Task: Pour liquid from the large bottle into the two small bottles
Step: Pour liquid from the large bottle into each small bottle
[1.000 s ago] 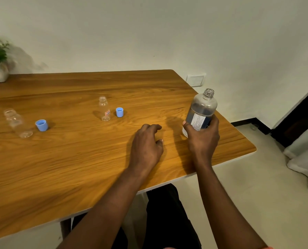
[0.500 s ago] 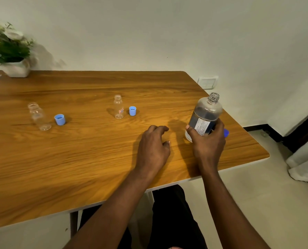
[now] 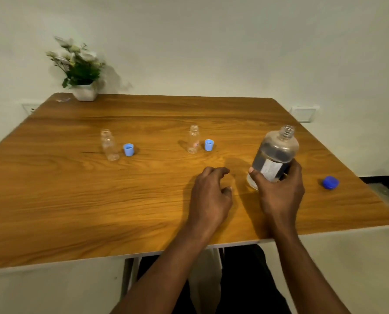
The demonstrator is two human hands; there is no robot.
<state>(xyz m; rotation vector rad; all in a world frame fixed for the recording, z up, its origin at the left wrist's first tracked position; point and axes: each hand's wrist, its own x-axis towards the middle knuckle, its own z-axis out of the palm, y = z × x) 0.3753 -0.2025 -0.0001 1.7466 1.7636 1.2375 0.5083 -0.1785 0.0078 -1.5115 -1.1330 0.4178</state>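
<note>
While your right hand (image 3: 279,196) wraps round the uncapped large bottle (image 3: 276,152) at the right side of the table (image 3: 75,200), your left hand (image 3: 211,196) rests just beside it, fingers loosely curled, holding nothing. Farther back, the left small bottle (image 3: 108,146) and the middle small bottle (image 3: 194,140) stand open, well apart.

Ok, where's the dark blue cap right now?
Head view: the dark blue plastic cap lies on the wooden table near its right edge, apart from and right of the large clear bottle that the right hand grips.
</note>
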